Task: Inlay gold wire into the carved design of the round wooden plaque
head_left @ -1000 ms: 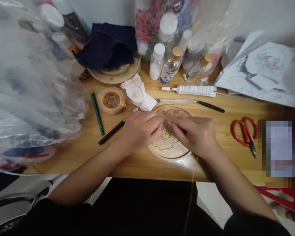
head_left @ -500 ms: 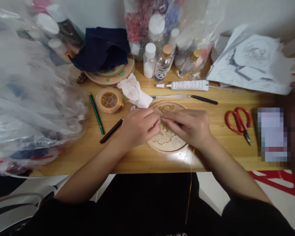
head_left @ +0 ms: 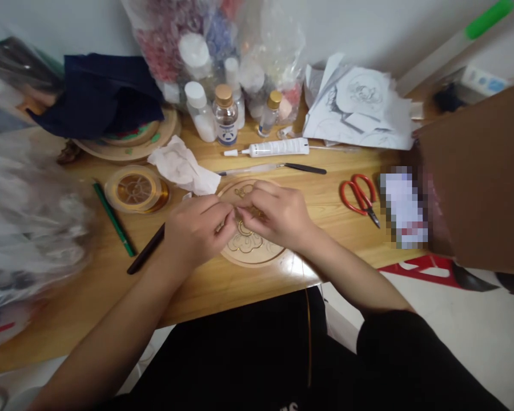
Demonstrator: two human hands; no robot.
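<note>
A round wooden disc (head_left: 252,254) with a carved flower outline lies near the front edge of the wooden table (head_left: 334,228). Both my hands rest on top of it. My left hand (head_left: 199,225) and my right hand (head_left: 274,214) meet fingertip to fingertip over the disc's middle and pinch a thin gold wire (head_left: 309,325) against the pattern. The wire's loose end hangs down off the table edge over my dark lap. Gold wire lines part of the flower.
A gold wire spool (head_left: 135,190), a green pencil (head_left: 113,218), a dark stick (head_left: 148,256) and crumpled tissue (head_left: 182,165) lie left. Behind are a glue tube (head_left: 274,149), a stylus (head_left: 278,168), several bottles (head_left: 225,114) and paper sketches (head_left: 360,108). Red scissors (head_left: 360,197) lie right, beside a cardboard box (head_left: 480,182).
The view has swung to the right and tilted, so everything sits further left in the frame. My hands stay pinched together over the disc.
</note>
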